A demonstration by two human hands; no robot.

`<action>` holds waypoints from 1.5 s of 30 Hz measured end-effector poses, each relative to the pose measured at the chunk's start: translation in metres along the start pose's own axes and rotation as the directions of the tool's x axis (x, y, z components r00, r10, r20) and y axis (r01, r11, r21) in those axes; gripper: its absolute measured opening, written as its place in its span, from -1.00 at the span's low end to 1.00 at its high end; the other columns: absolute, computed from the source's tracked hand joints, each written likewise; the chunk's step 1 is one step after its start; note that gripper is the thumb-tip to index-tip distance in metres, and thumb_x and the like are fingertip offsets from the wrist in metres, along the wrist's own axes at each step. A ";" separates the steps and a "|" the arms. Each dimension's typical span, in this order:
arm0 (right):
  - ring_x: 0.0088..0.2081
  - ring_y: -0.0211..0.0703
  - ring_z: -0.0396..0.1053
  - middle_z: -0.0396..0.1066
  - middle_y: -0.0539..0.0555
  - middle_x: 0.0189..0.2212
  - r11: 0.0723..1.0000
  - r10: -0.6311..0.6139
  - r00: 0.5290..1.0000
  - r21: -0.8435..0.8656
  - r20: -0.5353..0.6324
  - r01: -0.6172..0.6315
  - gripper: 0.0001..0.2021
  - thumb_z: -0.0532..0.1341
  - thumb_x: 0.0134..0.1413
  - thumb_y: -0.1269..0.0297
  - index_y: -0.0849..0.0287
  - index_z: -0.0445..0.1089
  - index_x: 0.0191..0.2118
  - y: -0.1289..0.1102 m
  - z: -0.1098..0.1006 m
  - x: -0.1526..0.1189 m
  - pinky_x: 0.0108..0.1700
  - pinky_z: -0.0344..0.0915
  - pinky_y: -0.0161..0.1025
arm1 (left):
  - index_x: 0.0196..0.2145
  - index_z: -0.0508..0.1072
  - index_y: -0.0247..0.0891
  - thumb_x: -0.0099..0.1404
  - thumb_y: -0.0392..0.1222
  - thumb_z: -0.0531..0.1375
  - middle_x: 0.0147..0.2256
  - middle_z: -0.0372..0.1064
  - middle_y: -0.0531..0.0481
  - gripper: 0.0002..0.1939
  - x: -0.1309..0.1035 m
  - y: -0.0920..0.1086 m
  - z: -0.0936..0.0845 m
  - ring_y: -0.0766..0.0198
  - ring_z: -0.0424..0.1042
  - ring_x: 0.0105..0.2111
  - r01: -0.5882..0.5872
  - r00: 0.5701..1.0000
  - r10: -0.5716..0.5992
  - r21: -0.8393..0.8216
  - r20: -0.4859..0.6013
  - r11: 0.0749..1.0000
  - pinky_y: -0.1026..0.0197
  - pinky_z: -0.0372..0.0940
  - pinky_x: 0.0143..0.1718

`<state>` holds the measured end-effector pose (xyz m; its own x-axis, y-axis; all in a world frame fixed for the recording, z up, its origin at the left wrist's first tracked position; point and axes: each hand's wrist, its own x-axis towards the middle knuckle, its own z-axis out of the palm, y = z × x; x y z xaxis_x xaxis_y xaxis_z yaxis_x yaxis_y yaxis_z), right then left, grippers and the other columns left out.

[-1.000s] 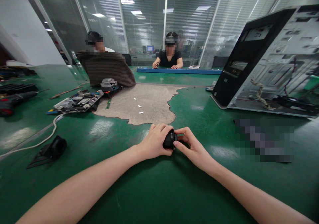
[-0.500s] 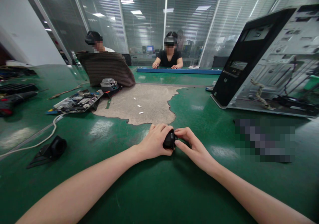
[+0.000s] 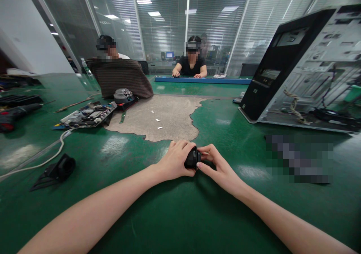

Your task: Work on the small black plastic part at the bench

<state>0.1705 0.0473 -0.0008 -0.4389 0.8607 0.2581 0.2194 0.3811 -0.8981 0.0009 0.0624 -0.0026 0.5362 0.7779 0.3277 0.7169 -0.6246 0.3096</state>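
A small black object (image 3: 191, 158) stands on the green tabletop at the centre of the head view, just in front of the bare tan patch. My left hand (image 3: 177, 160) is wrapped round its left side and covers part of it. From the right, my right hand (image 3: 216, 164) pinches its right edge between thumb and fingers. What exactly the object is cannot be made out.
A black lens-like part (image 3: 64, 167) lies at the left beside a pale cable (image 3: 58, 151). Further off are a circuit board (image 3: 87, 114) and a drill (image 3: 19, 113). An opened computer case (image 3: 282, 66) stands at the right. Two people sit across the table.
The fingers of my right hand have shifted slightly along the object's right edge, and more of that edge now shows. My left hand keeps its hold.
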 end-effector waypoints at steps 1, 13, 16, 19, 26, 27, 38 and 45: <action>-0.20 -0.18 0.31 0.25 0.02 -0.26 1.000 -0.005 1.000 0.006 -0.009 0.005 -0.80 0.11 0.02 0.31 0.10 0.16 -0.19 0.001 0.000 0.000 -0.11 0.26 -0.14 | -0.11 0.13 -0.19 -0.11 -0.12 0.21 -0.16 0.21 -0.06 -0.43 0.000 0.000 0.000 0.10 0.21 -0.16 0.001 1.000 -0.001 0.000 0.001 1.000 0.11 0.03 -0.19; -0.21 -0.18 0.31 0.27 0.06 -0.23 0.999 0.028 1.000 -0.024 -0.004 -0.028 -0.79 0.07 0.05 0.29 0.13 0.16 -0.15 0.002 0.001 0.003 -0.11 0.27 -0.14 | -0.12 0.15 -0.20 -0.09 -0.12 0.20 -0.17 0.21 -0.06 -0.46 0.000 0.000 0.000 0.10 0.21 -0.16 -0.004 1.000 0.004 0.005 -0.010 1.000 0.10 0.03 -0.18; -0.20 -0.18 0.31 0.26 0.04 -0.24 1.000 0.016 1.000 -0.015 0.007 -0.016 -0.79 0.10 0.03 0.29 0.12 0.15 -0.16 0.001 0.000 0.001 -0.12 0.27 -0.15 | -0.12 0.14 -0.20 -0.11 -0.13 0.21 -0.17 0.21 -0.06 -0.44 0.000 0.000 0.000 0.09 0.21 -0.16 0.007 1.000 -0.007 0.004 0.003 1.000 0.10 0.03 -0.18; -0.21 -0.20 0.31 0.25 0.03 -0.25 1.000 0.006 1.000 0.017 -0.005 -0.006 -0.83 0.09 0.05 0.27 0.10 0.16 -0.19 0.004 0.000 0.000 -0.13 0.27 -0.17 | -0.11 0.13 -0.19 -0.11 -0.12 0.21 -0.16 0.20 -0.06 -0.43 0.000 0.000 0.000 0.10 0.20 -0.15 -0.002 1.000 0.002 -0.004 -0.003 1.000 0.10 0.02 -0.18; -0.21 -0.20 0.32 0.25 0.03 -0.23 0.999 0.020 0.999 0.037 -0.050 -0.018 -0.82 0.08 0.05 0.26 0.09 0.16 -0.19 0.008 0.001 0.003 -0.13 0.29 -0.17 | -0.12 0.13 -0.20 -0.10 -0.12 0.21 -0.16 0.20 -0.06 -0.45 -0.001 0.000 0.000 0.10 0.20 -0.15 0.002 1.000 -0.002 -0.011 -0.001 1.000 0.10 0.02 -0.17; -0.20 -0.19 0.32 0.25 0.05 -0.20 0.999 0.025 0.999 0.036 -0.048 -0.023 -0.79 0.08 0.05 0.26 0.09 0.15 -0.16 0.007 0.001 0.003 -0.13 0.29 -0.15 | -0.11 0.13 -0.19 -0.09 -0.12 0.21 -0.16 0.20 -0.06 -0.44 -0.001 0.001 -0.001 0.10 0.20 -0.15 0.003 1.000 -0.003 -0.011 -0.001 1.000 0.10 0.02 -0.17; -0.19 -0.20 0.31 0.29 0.01 -0.30 0.998 -0.043 0.998 0.040 -0.037 0.044 -0.86 0.10 0.04 0.26 0.10 0.20 -0.23 0.007 0.000 0.002 -0.09 0.26 -0.18 | -0.12 0.13 -0.19 -0.11 -0.13 0.21 -0.17 0.21 -0.05 -0.43 -0.001 0.001 -0.001 0.10 0.20 -0.15 -0.001 1.000 0.001 0.000 -0.009 1.000 0.11 0.03 -0.19; -0.16 -0.18 0.31 0.27 0.07 -0.18 0.999 0.026 0.999 0.048 -0.022 -0.025 -0.74 0.08 0.05 0.28 0.10 0.14 -0.10 0.009 0.002 0.002 -0.08 0.27 -0.12 | -0.10 0.14 -0.20 -0.09 -0.11 0.20 -0.16 0.20 -0.07 -0.44 -0.001 0.001 -0.001 0.09 0.20 -0.14 0.009 1.000 -0.009 0.001 -0.011 1.000 0.10 0.03 -0.17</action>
<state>0.1700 0.0523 -0.0093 -0.4142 0.8773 0.2424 0.1885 0.3432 -0.9201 0.0010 0.0606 -0.0019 0.5244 0.7829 0.3348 0.7223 -0.6172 0.3119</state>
